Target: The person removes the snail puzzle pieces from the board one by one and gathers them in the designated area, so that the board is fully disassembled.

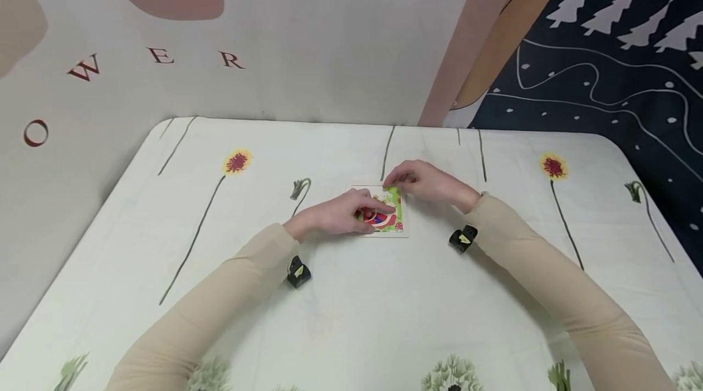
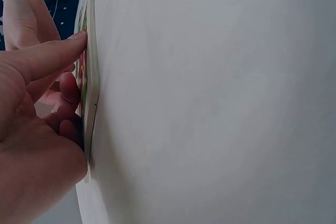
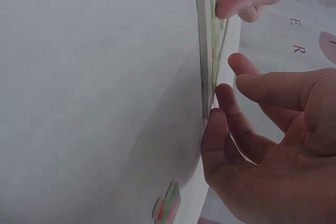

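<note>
A table (image 1: 165, 293) under a flower-print cloth stands against a lettered wall (image 1: 307, 37). At its middle lies a small square puzzle (image 1: 393, 218), green with a red figure. The left hand (image 1: 342, 215) presses its fingertips flat onto it, covering half; the right hand (image 1: 423, 181) touches the far edge with relaxed fingers. A loose piece (image 3: 168, 209) lies nearby.

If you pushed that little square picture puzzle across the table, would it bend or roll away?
Probably neither. The small square wooden-looking picture puzzle board shows a straight, thin edge in the wrist views, so it is likely stiff. It lies flat on the flower-print tablecloth, so it would likely slide, not roll. The left hand and right hand touch it with fingertips only, which suggests it is light.
</note>
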The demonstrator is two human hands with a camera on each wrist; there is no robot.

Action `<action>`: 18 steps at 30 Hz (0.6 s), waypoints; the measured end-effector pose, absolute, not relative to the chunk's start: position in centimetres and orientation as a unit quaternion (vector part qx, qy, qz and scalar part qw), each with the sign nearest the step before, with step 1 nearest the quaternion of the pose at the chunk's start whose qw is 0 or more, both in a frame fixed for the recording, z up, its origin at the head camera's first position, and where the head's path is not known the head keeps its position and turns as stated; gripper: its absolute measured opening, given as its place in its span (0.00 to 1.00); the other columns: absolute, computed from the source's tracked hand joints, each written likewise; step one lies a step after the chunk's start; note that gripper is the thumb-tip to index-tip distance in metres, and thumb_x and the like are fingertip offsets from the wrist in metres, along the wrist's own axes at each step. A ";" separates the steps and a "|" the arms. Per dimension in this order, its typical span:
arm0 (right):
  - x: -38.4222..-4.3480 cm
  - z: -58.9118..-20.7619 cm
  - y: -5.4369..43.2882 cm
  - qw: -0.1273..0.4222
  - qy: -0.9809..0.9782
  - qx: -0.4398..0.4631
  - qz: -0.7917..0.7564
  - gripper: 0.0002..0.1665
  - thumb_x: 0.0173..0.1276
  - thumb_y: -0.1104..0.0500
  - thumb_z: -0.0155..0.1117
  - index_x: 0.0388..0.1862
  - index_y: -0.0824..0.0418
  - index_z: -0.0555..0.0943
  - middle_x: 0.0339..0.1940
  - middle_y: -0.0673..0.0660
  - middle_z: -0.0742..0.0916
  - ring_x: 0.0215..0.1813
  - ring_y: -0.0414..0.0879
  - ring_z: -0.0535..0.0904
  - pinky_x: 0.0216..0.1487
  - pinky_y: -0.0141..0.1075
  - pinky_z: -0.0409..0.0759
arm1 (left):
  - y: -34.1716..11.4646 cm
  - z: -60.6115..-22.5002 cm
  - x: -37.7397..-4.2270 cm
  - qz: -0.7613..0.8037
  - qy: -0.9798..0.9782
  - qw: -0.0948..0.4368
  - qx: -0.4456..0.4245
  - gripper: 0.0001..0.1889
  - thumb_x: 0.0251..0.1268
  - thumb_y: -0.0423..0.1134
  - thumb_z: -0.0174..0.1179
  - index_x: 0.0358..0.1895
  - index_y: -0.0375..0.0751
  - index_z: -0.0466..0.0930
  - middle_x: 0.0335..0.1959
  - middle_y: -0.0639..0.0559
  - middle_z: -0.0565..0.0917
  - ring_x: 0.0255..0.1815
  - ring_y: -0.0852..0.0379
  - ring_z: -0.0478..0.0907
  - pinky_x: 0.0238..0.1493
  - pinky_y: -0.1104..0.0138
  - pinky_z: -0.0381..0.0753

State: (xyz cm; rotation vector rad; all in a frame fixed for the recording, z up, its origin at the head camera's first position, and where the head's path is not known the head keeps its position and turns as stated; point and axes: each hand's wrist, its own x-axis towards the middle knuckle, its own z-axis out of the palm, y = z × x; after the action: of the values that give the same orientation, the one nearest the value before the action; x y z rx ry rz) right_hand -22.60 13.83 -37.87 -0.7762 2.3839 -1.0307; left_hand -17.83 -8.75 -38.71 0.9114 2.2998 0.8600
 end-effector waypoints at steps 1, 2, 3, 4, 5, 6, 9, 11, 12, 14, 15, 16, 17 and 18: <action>-22.6 -37.9 13.8 0.215 0.859 -0.280 -0.370 0.17 0.71 0.72 0.51 0.50 0.66 0.85 0.55 0.64 0.84 0.56 0.55 0.76 0.56 0.43 0.70 | -8.8 -38.7 -17.9 0.319 0.847 0.259 0.336 0.26 0.64 0.33 0.63 0.67 0.46 0.77 0.48 0.45 0.77 0.49 0.54 0.67 0.51 0.68 0.68; -22.5 -37.9 13.8 0.215 0.860 -0.280 -0.369 0.17 0.71 0.72 0.51 0.49 0.66 0.85 0.55 0.64 0.84 0.56 0.55 0.75 0.56 0.43 0.70 | -8.8 -38.7 -17.9 0.320 0.847 0.259 0.336 0.26 0.64 0.33 0.64 0.67 0.46 0.77 0.47 0.45 0.76 0.49 0.54 0.66 0.51 0.68 0.67; -22.5 -37.9 13.8 0.215 0.861 -0.281 -0.366 0.17 0.71 0.72 0.51 0.49 0.65 0.85 0.55 0.64 0.83 0.56 0.55 0.75 0.56 0.43 0.69 | -8.8 -38.7 -17.9 0.322 0.846 0.259 0.338 0.26 0.64 0.33 0.64 0.67 0.46 0.77 0.47 0.46 0.77 0.49 0.54 0.66 0.50 0.68 0.67; -22.4 -37.9 13.7 0.216 0.861 -0.282 -0.364 0.17 0.71 0.72 0.51 0.48 0.65 0.86 0.55 0.64 0.82 0.56 0.55 0.74 0.56 0.43 0.69 | -8.8 -38.7 -17.9 0.322 0.845 0.259 0.339 0.26 0.64 0.33 0.64 0.67 0.46 0.77 0.47 0.46 0.77 0.48 0.54 0.67 0.50 0.68 0.67; -22.4 -38.0 13.7 0.217 0.862 -0.283 -0.362 0.17 0.71 0.72 0.51 0.47 0.65 0.86 0.55 0.64 0.82 0.57 0.55 0.74 0.57 0.44 0.69 | -8.8 -38.8 -18.0 0.323 0.844 0.259 0.340 0.26 0.64 0.33 0.64 0.67 0.45 0.77 0.46 0.46 0.77 0.48 0.54 0.67 0.49 0.68 0.67; -22.4 -38.0 13.7 0.218 0.862 -0.284 -0.360 0.16 0.71 0.72 0.52 0.47 0.64 0.86 0.55 0.64 0.81 0.57 0.55 0.73 0.57 0.44 0.69 | -8.8 -38.8 -18.0 0.323 0.844 0.258 0.342 0.26 0.64 0.33 0.64 0.67 0.45 0.77 0.47 0.46 0.77 0.48 0.55 0.67 0.49 0.68 0.67; -22.5 -38.0 13.6 0.221 0.862 -0.286 -0.355 0.15 0.71 0.71 0.53 0.46 0.64 0.87 0.56 0.64 0.80 0.60 0.56 0.73 0.59 0.47 0.69 | -8.8 -38.8 -18.1 0.323 0.843 0.257 0.345 0.26 0.64 0.33 0.64 0.67 0.45 0.77 0.49 0.45 0.77 0.49 0.55 0.67 0.50 0.68 0.67; -22.5 -38.1 13.6 0.224 0.861 -0.287 -0.356 0.15 0.71 0.71 0.53 0.46 0.64 0.87 0.56 0.64 0.80 0.60 0.56 0.72 0.59 0.47 0.69 | -8.8 -38.8 -18.2 0.322 0.843 0.257 0.346 0.26 0.64 0.33 0.64 0.67 0.45 0.77 0.49 0.45 0.77 0.49 0.55 0.67 0.51 0.68 0.67; -22.5 -38.0 13.6 0.225 0.860 -0.287 -0.357 0.15 0.71 0.71 0.53 0.46 0.64 0.86 0.56 0.64 0.80 0.60 0.56 0.72 0.59 0.47 0.69 | -8.8 -38.8 -18.2 0.322 0.843 0.256 0.347 0.26 0.64 0.33 0.64 0.66 0.45 0.77 0.49 0.45 0.77 0.49 0.55 0.67 0.51 0.68 0.67; -22.5 -38.0 13.6 0.229 0.859 -0.286 -0.358 0.15 0.71 0.71 0.53 0.46 0.64 0.86 0.56 0.64 0.80 0.59 0.56 0.72 0.59 0.47 0.69 | -8.8 -38.8 -18.2 0.322 0.842 0.257 0.348 0.26 0.63 0.33 0.64 0.67 0.45 0.77 0.49 0.45 0.77 0.49 0.54 0.67 0.51 0.68 0.67; -22.5 -38.0 13.6 0.230 0.859 -0.285 -0.358 0.15 0.71 0.71 0.53 0.46 0.63 0.86 0.57 0.64 0.80 0.59 0.56 0.72 0.58 0.47 0.68 | -8.8 -38.9 -18.2 0.322 0.842 0.257 0.349 0.26 0.63 0.33 0.64 0.67 0.44 0.77 0.48 0.45 0.77 0.48 0.54 0.67 0.51 0.68 0.67; -22.4 -38.0 13.6 0.231 0.858 -0.285 -0.358 0.15 0.71 0.71 0.53 0.46 0.63 0.86 0.57 0.64 0.80 0.59 0.56 0.72 0.59 0.46 0.69 | -8.8 -38.9 -18.2 0.322 0.842 0.257 0.349 0.26 0.63 0.33 0.64 0.67 0.44 0.77 0.48 0.44 0.77 0.48 0.54 0.67 0.50 0.68 0.67; -22.4 -37.9 13.6 0.231 0.858 -0.286 -0.359 0.15 0.71 0.71 0.53 0.46 0.63 0.86 0.56 0.64 0.80 0.58 0.56 0.72 0.58 0.46 0.69 | -8.8 -38.9 -18.2 0.324 0.841 0.257 0.349 0.26 0.63 0.33 0.64 0.67 0.44 0.77 0.48 0.44 0.77 0.48 0.55 0.67 0.50 0.68 0.67; -22.4 -37.9 13.6 0.232 0.858 -0.286 -0.359 0.15 0.71 0.71 0.54 0.47 0.62 0.86 0.56 0.63 0.81 0.58 0.55 0.73 0.58 0.46 0.69 | -8.8 -39.0 -18.2 0.324 0.841 0.257 0.349 0.26 0.63 0.32 0.64 0.67 0.44 0.77 0.47 0.44 0.77 0.48 0.55 0.67 0.50 0.68 0.67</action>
State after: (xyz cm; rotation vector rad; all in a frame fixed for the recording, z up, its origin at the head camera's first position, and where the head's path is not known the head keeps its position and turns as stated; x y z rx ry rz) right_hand -22.39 13.62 -37.92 -0.7870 2.3576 -0.9865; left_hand -18.17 -8.80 -38.98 0.9462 2.2804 0.8800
